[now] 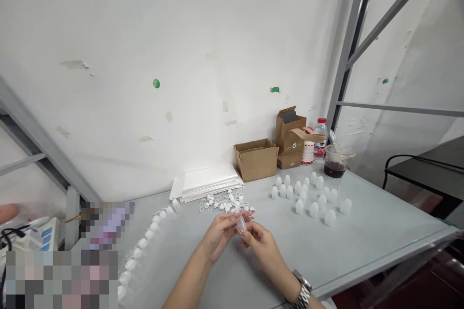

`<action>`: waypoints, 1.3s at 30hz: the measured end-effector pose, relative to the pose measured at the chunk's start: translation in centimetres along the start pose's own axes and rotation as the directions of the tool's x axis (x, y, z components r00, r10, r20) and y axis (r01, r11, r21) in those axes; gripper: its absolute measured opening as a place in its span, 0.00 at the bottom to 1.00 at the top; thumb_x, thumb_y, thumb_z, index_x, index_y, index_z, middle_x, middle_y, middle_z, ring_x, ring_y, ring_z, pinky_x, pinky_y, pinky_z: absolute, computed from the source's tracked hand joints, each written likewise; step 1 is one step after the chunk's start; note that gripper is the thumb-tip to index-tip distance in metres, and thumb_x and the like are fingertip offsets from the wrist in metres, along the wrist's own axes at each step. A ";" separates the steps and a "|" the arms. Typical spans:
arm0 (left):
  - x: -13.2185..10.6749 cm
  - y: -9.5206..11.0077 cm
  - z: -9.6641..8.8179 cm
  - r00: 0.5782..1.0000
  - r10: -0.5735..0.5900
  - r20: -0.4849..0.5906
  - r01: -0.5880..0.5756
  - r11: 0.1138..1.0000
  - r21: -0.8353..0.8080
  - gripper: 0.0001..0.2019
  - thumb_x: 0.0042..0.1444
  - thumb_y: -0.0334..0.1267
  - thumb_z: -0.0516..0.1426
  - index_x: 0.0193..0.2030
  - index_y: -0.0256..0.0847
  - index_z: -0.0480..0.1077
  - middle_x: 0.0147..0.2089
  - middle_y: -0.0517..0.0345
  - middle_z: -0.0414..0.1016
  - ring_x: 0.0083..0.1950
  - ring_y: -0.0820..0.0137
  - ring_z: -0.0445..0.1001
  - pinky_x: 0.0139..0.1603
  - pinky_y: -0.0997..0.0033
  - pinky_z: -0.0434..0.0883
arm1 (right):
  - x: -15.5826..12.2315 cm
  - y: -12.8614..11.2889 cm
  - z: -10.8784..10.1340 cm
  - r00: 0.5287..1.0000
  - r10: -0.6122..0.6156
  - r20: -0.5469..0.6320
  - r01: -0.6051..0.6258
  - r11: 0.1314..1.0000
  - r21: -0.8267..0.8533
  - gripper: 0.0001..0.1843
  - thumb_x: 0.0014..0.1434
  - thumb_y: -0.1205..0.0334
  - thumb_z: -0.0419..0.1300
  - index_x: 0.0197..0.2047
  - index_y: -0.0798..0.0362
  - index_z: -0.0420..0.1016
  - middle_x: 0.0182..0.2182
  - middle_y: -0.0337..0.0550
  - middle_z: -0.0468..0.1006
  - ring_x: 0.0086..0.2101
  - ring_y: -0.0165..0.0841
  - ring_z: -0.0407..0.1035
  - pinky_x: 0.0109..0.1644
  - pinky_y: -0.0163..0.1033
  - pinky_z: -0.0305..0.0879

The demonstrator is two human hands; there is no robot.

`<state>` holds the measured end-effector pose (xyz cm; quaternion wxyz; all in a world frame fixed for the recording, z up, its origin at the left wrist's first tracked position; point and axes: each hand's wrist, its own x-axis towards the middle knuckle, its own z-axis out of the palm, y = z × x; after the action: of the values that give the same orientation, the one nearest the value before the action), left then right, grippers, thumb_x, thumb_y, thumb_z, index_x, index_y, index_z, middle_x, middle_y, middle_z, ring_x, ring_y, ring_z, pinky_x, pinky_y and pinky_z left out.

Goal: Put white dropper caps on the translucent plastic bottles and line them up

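Note:
A small translucent plastic bottle is held tilted between my two hands above the table. My left hand has its fingers closed about the upper end, and whether a cap is there is hard to make out. My right hand pinches the lower end between thumb and fingers. Just beyond them lies a pile of white caps with loops. Frosted, rounded small containers stand in loose rows to the right. On the left, a curved line of white-capped small bottles runs toward me.
Behind the caps lies a stack of white flat sheets. An open cardboard box, a brown paper bag, a red-capped bottle and a tub of dark liquid line the back of the grey table.

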<state>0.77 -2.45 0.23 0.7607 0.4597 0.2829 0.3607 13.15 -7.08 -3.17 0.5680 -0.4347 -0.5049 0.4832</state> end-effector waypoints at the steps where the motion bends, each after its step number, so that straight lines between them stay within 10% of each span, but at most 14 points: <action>1: 0.0 0.1 -0.1 1.000 0.000 0.016 0.000 1.000 -0.001 0.12 0.48 0.38 0.58 0.37 0.33 0.76 0.49 0.42 0.73 0.54 0.54 0.66 0.52 0.58 0.62 | 0.1 -0.1 -0.1 0.999 0.018 0.048 -0.022 0.996 0.081 0.17 0.49 0.48 0.58 0.24 0.55 0.67 0.17 0.34 0.65 0.21 0.28 0.60 0.27 0.34 0.58; 12: -0.3 0.8 -0.1 0.994 0.073 0.075 -0.079 0.994 0.075 0.13 0.51 0.40 0.56 0.36 0.33 0.76 0.41 0.44 0.77 0.54 0.56 0.66 0.57 0.57 0.56 | 0.2 -0.9 -0.5 0.966 0.141 0.219 -0.233 0.842 0.487 0.20 0.46 0.45 0.61 0.23 0.57 0.74 0.18 0.39 0.68 0.19 0.26 0.59 0.25 0.32 0.54; 29: 0.4 -0.7 0.3 0.988 0.149 -0.051 -0.136 0.970 0.202 0.16 0.50 0.46 0.56 0.38 0.36 0.76 0.54 0.44 0.69 0.51 0.56 0.69 0.53 0.56 0.62 | 0.5 0.8 -0.4 0.991 0.006 -0.135 0.001 0.999 0.050 0.22 0.48 0.42 0.57 0.28 0.55 0.70 0.21 0.38 0.70 0.24 0.31 0.64 0.32 0.36 0.60; 39: 0.1 0.1 0.4 0.987 0.127 -0.101 -0.122 0.991 0.050 0.17 0.47 0.44 0.59 0.39 0.34 0.75 0.43 0.44 0.77 0.49 0.58 0.71 0.56 0.58 0.59 | 0.3 -0.2 0.0 0.957 0.165 0.238 -0.270 0.807 0.525 0.22 0.47 0.44 0.61 0.25 0.58 0.71 0.18 0.39 0.69 0.20 0.26 0.61 0.27 0.34 0.54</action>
<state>1.06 -2.53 0.52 0.7105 0.4736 0.3008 0.4247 13.15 -6.81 -2.96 0.5615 -0.2615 -0.3397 0.7077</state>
